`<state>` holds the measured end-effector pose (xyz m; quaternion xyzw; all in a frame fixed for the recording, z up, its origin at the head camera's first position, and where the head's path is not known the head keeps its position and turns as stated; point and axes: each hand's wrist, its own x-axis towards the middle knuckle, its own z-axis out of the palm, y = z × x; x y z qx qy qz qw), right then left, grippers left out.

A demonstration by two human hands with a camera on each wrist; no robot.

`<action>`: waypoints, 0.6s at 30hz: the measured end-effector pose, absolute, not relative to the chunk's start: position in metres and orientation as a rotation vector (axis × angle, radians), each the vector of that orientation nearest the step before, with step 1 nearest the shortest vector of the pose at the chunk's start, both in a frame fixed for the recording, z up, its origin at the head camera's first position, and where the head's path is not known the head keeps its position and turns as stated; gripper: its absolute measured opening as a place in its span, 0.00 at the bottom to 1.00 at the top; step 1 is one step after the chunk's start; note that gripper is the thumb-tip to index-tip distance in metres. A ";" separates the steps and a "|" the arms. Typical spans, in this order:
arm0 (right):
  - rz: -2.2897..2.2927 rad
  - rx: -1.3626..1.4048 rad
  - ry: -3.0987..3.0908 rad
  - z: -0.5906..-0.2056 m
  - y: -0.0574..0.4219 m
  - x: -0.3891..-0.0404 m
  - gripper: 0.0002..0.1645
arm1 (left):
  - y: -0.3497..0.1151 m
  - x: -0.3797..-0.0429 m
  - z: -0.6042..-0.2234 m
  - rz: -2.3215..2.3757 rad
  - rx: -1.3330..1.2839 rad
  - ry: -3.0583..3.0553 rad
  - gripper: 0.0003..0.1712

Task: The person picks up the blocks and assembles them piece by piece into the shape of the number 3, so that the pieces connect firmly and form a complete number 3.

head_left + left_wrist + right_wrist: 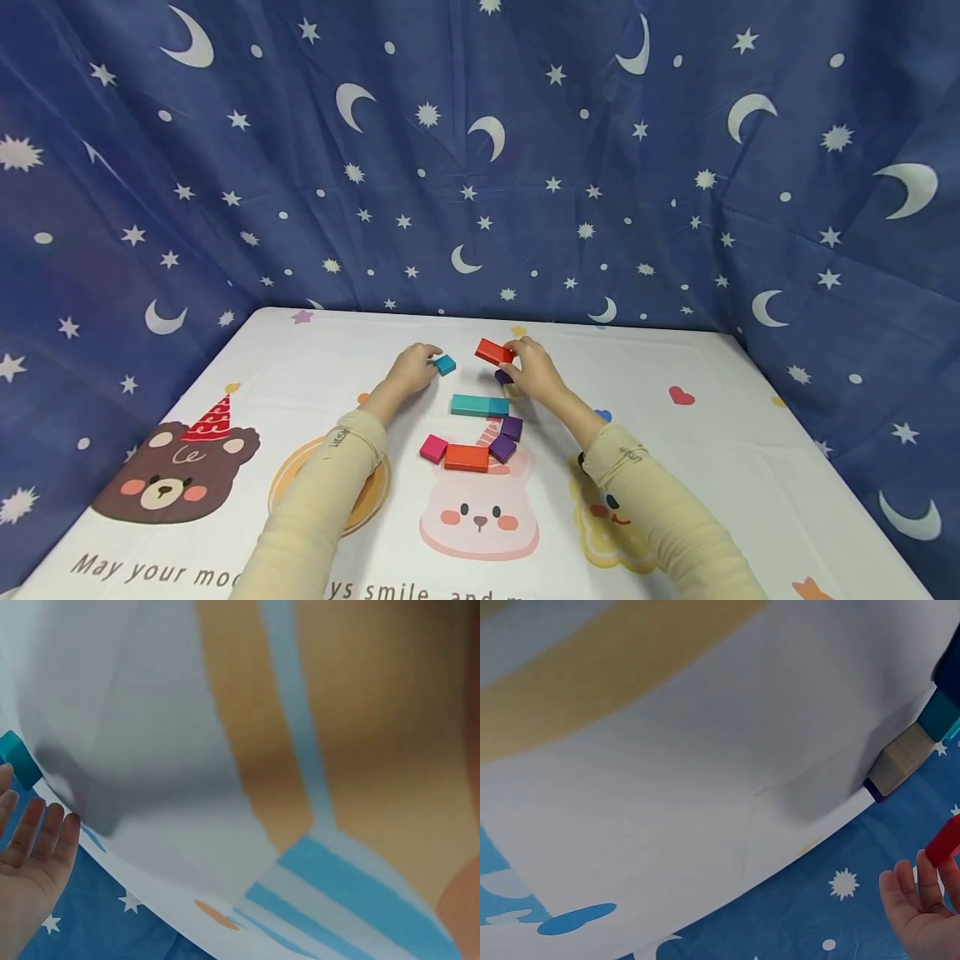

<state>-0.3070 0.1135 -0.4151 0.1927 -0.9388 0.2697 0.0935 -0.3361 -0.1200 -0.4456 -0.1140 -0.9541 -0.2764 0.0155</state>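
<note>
My left hand (414,369) pinches a small blue block (446,364) between thumb and fingertips; the left wrist view shows the same block (20,760) at the left edge, beside the hand (37,862). To its right, my right hand (537,372) grips a red rectangular block (492,351) by its right end, raised off the table. A dark purple block (503,377) lies just below it. Nearer me, a teal block (478,406), two purple blocks (512,428), an orange-red block (467,457) and a pink block (433,448) form a curving row.
A white cloth (637,375) printed with cartoon animals covers the table. Behind the far edge hangs a dark blue curtain (420,208) with moons and stars. In the right wrist view, a bare-wood-coloured block face (902,759) shows beside a teal one (939,716).
</note>
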 end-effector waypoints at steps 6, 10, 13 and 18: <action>0.786 0.578 -2.813 -0.415 0.112 -0.308 0.20 | -0.117 -0.337 -0.444 -0.826 -0.279 -3.028 0.21; 0.766 0.580 -2.807 -0.416 0.111 -0.309 0.19 | -0.106 -0.325 -0.427 -0.760 -0.213 -3.085 0.24; 0.743 0.582 -2.799 -0.417 0.110 -0.310 0.19 | -0.100 -0.324 -0.425 -0.671 -0.196 -3.099 0.27; 0.740 0.602 -2.797 -0.420 0.107 -0.314 0.19 | -0.092 -0.327 -0.425 -0.567 -0.115 -3.087 0.19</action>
